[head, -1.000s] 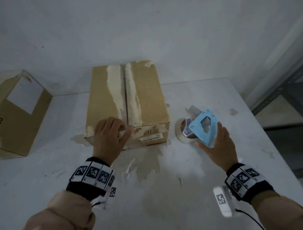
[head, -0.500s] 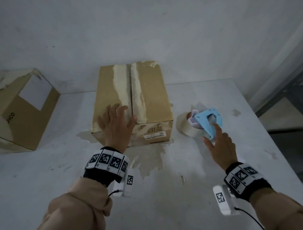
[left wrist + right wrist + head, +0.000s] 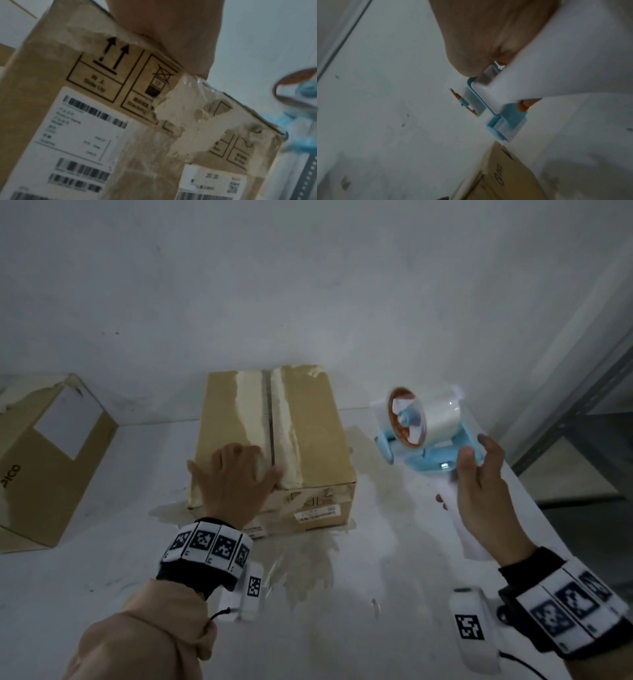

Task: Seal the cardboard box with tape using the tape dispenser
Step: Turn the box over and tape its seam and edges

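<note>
two hands are at work over a white table (image 3: pixel 342 628). the left hand (image 3: pixel 233 484) lies flat on the near left part of the cardboard box (image 3: pixel 308 440), fingers spread and straight, thumb reaching toward the centre seam; in the left wrist view the palm (image 3: pixel 164 27) presses down at the top front edge, above the arrows mark and the white barcode labels. the box stands closed at the middle of the table, near the back wall, with pale torn strips along both sides of its seam. the right hand (image 3: pixel 483 491) is wrapped round the white handle of the tape dispenser (image 3: pixel 424 433), which it holds up in the air just right of the box and clear of it; the blue frame and the roll of clear tape (image 3: pixel 435 419) point up and away. a second cardboard box (image 3: pixel 51 467) sits tilted at the far left, well apart.
</note>
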`<state>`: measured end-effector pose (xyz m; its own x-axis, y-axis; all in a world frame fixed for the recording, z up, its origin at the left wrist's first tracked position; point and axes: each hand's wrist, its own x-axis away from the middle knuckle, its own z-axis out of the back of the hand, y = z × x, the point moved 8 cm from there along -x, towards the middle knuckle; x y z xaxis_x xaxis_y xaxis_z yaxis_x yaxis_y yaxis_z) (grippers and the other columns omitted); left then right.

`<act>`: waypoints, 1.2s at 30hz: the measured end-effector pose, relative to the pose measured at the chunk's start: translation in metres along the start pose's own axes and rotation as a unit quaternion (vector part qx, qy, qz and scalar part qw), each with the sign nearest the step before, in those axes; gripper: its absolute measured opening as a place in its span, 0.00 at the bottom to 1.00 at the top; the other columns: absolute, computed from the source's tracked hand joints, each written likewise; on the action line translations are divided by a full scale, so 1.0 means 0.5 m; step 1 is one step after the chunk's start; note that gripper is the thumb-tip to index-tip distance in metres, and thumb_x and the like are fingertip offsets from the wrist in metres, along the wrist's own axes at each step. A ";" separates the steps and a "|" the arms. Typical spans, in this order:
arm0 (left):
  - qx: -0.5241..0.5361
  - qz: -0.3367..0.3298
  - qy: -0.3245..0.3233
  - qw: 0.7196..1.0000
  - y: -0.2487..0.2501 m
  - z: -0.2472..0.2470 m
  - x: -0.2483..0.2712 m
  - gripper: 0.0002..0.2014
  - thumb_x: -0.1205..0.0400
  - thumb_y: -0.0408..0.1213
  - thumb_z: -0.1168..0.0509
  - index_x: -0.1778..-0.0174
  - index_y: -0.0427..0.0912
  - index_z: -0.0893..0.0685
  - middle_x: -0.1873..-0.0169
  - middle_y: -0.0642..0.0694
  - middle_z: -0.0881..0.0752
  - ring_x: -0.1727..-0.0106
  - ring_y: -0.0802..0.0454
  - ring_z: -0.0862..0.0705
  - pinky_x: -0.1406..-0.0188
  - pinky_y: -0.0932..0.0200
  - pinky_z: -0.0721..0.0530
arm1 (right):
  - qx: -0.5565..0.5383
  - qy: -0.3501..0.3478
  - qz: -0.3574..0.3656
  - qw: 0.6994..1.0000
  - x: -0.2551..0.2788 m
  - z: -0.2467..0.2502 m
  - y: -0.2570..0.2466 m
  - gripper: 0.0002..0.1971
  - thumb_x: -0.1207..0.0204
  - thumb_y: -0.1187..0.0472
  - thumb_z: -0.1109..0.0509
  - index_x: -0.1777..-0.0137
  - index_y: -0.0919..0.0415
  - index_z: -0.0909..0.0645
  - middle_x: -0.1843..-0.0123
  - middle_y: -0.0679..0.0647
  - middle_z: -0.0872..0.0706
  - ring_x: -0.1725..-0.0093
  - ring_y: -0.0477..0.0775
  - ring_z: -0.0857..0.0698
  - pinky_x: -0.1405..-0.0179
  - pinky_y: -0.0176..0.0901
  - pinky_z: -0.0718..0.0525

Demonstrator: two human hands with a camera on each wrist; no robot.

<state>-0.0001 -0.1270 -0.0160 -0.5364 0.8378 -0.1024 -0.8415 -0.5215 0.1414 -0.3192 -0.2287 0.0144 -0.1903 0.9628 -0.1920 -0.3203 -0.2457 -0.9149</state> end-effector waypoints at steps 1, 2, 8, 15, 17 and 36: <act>-0.008 -0.003 -0.009 1.000 0.000 -0.006 0.001 0.34 0.25 0.67 0.57 0.26 0.55 0.32 0.25 0.42 0.34 0.23 0.39 0.38 0.29 0.26 0.52 | -0.011 -0.009 0.003 1.000 -0.006 -0.004 -0.019 0.53 0.40 0.20 0.48 0.24 0.60 0.47 0.56 0.44 0.22 0.60 0.40 0.19 0.73 0.22 0.21; -0.019 -0.008 -0.018 1.000 0.000 -0.012 0.000 0.37 0.25 0.68 0.61 0.21 0.56 0.41 0.20 0.41 0.42 0.20 0.38 0.45 0.30 0.25 0.54 | -0.029 -0.014 -0.002 0.999 -0.015 -0.009 -0.031 0.53 0.41 0.22 0.42 0.25 0.59 0.47 0.55 0.41 0.23 0.58 0.41 0.17 0.71 0.24 0.20; -0.066 -0.031 -0.122 0.990 -0.004 -0.053 -0.003 0.38 0.25 0.68 0.71 0.19 0.56 0.55 0.17 0.49 0.53 0.18 0.42 0.53 0.28 0.26 0.53 | -0.065 -0.032 0.034 0.997 -0.045 -0.064 -0.092 0.37 0.37 0.44 0.31 0.31 0.52 0.42 0.51 0.37 0.24 0.59 0.45 0.15 0.71 0.35 0.13; -0.064 -0.095 -0.103 0.988 0.018 0.006 0.052 0.45 0.35 0.68 0.70 0.27 0.54 0.31 0.28 0.46 0.29 0.28 0.42 0.31 0.35 0.39 0.34 | -0.166 -0.075 0.092 0.979 -0.061 -0.124 -0.150 0.38 0.40 0.32 0.28 0.36 0.50 0.37 0.55 0.54 0.18 0.76 0.50 0.18 0.80 0.41 0.18; -0.015 -0.130 -0.057 0.990 0.026 0.054 0.057 0.31 0.28 0.63 0.56 0.44 0.51 0.16 0.46 0.47 0.16 0.46 0.40 0.16 0.50 0.41 0.22 | -0.199 -0.091 0.100 0.971 -0.067 -0.144 -0.159 0.45 0.47 0.36 0.21 0.35 0.56 0.34 0.54 0.54 0.18 0.75 0.50 0.19 0.83 0.41 0.19; 0.615 0.067 -0.181 0.765 -0.020 0.131 0.038 0.13 0.16 0.38 0.43 0.62 0.47 0.16 0.73 0.55 0.14 0.70 0.62 0.15 0.69 0.68 0.21 | -0.260 -0.202 0.183 0.926 -0.046 -0.262 -0.190 0.49 0.40 0.40 0.20 0.41 0.86 0.34 0.53 0.61 0.17 0.55 0.48 0.15 0.58 0.39 0.15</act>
<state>0.0022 -0.0951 0.0450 -0.3718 0.8960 0.2428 0.0367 -0.2472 0.9683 -0.1627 -0.2128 0.0595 -0.5631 0.6795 -0.4703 0.3045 -0.3584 -0.8825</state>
